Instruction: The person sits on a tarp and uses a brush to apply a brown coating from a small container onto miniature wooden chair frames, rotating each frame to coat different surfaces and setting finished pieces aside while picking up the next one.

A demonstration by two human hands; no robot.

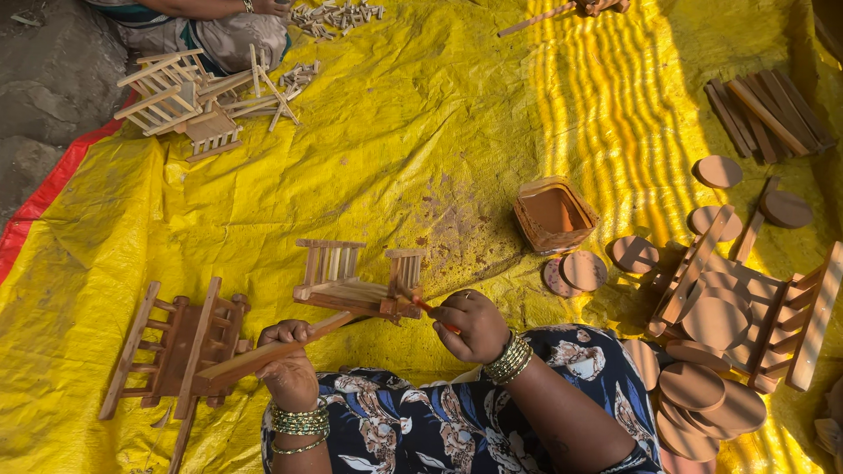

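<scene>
Wooden frame: small slatted wooden frame (356, 285) sits on the end of a long wooden strip (263, 354), raised above the yellow tarp (421, 149).
Left hand: left hand (288, 369) is clenched around the strip, below and left of the frame.
Right hand: right hand (476, 325) pinches a thin orange-red tool (432, 313) whose tip touches the frame's right end.
Hidden: the tool's handle is buried in the fingers; the strip's middle is covered by the left hand.
Containers: small square woven basket (553, 213) lies right of the frame, well apart, beside round wooden discs (581, 270).
Cut off: another person's lap (219, 31) at top edge, behind finished frames (180, 101).
</scene>
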